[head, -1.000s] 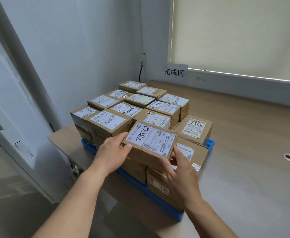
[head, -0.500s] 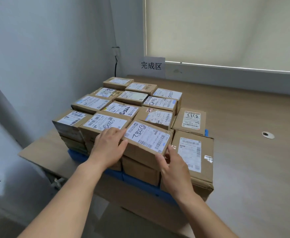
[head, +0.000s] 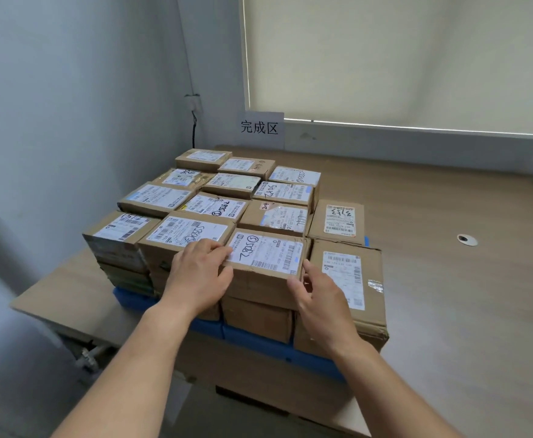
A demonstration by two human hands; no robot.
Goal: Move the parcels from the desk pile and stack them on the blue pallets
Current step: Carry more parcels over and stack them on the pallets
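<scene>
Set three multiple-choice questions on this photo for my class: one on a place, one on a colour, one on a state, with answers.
1. Where does the parcel between the hands sit?
A. In the front row of boxes
B. On the floor
C. On the window ledge

2. What colour is the pallet beneath the boxes?
A. Red
B. Blue
C. Green

3. What are the left hand and right hand doing?
A. Hanging idle
B. Holding a pen
C. Holding the parcel by its sides

Answers: 1 A, it tops the nearest row; 2 B, blue plastic shows under the boxes; 3 C, fingers hold its two sides.
</scene>
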